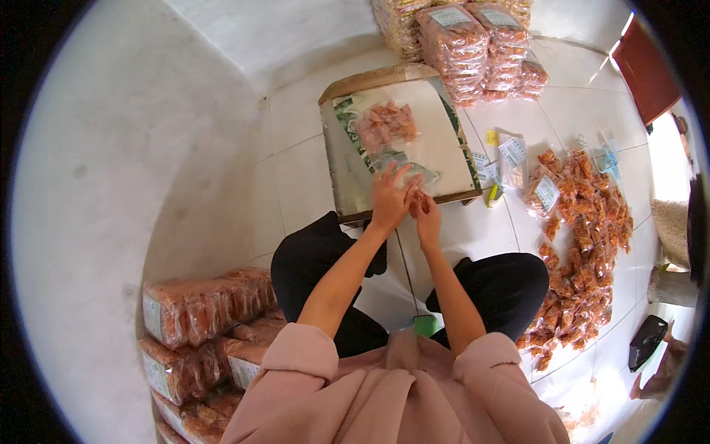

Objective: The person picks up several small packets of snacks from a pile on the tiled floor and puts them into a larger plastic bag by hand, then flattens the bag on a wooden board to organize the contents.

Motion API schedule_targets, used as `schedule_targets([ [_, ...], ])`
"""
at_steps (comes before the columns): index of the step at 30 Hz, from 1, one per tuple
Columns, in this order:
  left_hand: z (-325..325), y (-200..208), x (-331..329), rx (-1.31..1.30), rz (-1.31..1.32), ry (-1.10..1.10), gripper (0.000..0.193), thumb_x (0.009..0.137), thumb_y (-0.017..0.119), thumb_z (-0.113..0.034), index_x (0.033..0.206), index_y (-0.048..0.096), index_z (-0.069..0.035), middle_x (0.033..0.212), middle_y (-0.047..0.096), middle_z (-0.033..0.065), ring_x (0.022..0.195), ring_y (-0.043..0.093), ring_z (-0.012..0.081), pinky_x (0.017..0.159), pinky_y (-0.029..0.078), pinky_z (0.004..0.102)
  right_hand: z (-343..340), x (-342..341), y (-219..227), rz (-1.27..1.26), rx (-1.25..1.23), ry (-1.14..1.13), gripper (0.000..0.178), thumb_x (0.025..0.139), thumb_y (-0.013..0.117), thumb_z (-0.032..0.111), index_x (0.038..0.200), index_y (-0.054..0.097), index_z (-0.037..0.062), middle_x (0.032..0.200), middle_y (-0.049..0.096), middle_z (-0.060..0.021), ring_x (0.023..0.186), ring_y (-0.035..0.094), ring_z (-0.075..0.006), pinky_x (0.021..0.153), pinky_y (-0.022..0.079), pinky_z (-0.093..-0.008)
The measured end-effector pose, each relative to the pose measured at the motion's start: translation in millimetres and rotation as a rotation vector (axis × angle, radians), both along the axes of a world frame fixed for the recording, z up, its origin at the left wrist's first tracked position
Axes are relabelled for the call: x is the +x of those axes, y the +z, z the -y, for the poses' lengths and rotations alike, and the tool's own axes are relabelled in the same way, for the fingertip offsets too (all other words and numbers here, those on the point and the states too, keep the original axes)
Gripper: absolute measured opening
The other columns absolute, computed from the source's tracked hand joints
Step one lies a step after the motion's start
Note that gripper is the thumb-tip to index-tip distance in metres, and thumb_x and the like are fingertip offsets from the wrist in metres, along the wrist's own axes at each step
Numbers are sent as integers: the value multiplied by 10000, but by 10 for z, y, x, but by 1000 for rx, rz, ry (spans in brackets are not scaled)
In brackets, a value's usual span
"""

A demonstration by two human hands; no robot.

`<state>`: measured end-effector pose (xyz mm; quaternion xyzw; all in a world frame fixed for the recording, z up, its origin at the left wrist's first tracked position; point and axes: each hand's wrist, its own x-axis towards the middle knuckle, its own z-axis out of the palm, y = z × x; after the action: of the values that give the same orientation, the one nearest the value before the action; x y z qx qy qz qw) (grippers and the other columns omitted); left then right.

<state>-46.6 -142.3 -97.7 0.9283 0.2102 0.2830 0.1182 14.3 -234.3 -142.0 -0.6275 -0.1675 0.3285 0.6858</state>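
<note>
A clear plastic bag (423, 157) lies on a low table (451, 152), with several small orange snack packets (386, 124) at its far part. My left hand (387, 198) is over the bag's near end, its fingers partly spread on the plastic and its fingertips close to those of the other hand. Just to its right, my right hand (425, 216) has its fingers pinched together at the bag's near edge by the table's front. The exact grip between the fingertips is partly hidden.
Loose orange snack packets (584, 244) heap on the tiled floor at right. Flat labelled bags (512, 159) and a yellow-green cutter-like tool (494, 195) lie beside the table. Filled bags stack behind (455, 52) and at lower left (207, 307). A white wall (111, 185) bounds the left.
</note>
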Motion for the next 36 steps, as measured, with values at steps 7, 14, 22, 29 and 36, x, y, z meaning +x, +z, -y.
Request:
schedule_targets([
  [7,179,196,169,66,15,-325,358,876,471,-303,1190,524,-141,1223,459,56,1188,359,291,992,184,544,-183,524,-557,588,-2,-322,393,811,574,131,1169,476,5,995,579,-181,830,579,-299,743,454,-363],
  [14,-1374,-323,520,-90,230,261,522,880,443,-403,1253,398,-42,1153,491,173,1115,421,334,984,248,482,-427,226,-34,648,-224,-93,357,817,536,68,1165,483,7,1072,543,-182,947,535,-298,812,428,-354],
  [22,-1838,-494,853,-452,-139,110,444,874,440,-432,1108,549,-71,1002,579,143,941,538,291,816,415,421,-556,420,-114,713,-192,-12,324,803,514,-13,1126,524,21,1064,549,-153,944,524,-299,809,430,-351],
  [29,-1732,-385,841,-597,-51,18,414,854,504,-403,1020,558,-27,888,597,129,802,564,274,738,436,358,-863,602,-215,739,-58,-11,374,769,510,-78,1127,526,31,1086,528,-131,995,510,-288,829,424,-328],
  [36,-1768,-409,749,-734,75,56,403,854,512,-403,967,532,-16,795,561,109,720,531,241,665,417,336,-1016,464,-167,849,-49,-105,502,776,507,-19,1253,358,15,1223,380,-218,1103,385,-353,967,301,-396],
])
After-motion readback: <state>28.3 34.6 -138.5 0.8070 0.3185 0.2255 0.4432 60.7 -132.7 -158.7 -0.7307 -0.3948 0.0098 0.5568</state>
